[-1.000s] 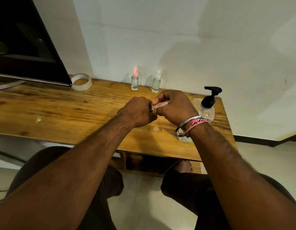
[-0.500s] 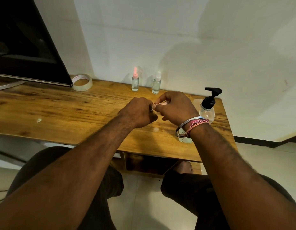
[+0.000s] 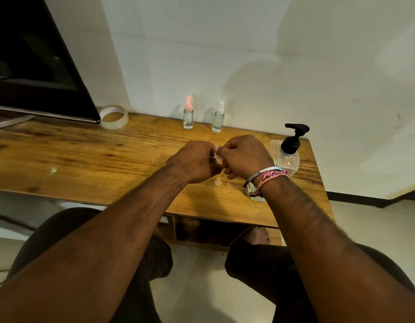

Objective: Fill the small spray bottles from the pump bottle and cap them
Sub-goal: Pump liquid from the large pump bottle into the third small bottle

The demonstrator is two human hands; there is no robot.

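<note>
Pump bottle (image 3: pixel 287 157), clear with a black pump head, stands near the right end of the wooden tabletop (image 3: pixel 90 157), just beside the right wrist. A dark screen (image 3: pixel 32 61) leans over the left rear of the tabletop, with a roll of clear tape (image 3: pixel 114 117) lying flat at its corner. Against the wall stand two small spray bottles, upright and a little apart: the pink-capped spray bottle (image 3: pixel 188 114) on the left and the white-capped spray bottle (image 3: pixel 218 118) on the right. Over the middle of the tabletop the left hand (image 3: pixel 193 163) and right hand (image 3: pixel 245 156) meet knuckle to knuckle, fingers of both curled tight around a third small spray bottle (image 3: pixel 216 150), of which only a pale sliver shows between them; which part each hand grips cannot be told. A small white cap-like piece (image 3: pixel 217 182) lies on the wood just below the hands.
</note>
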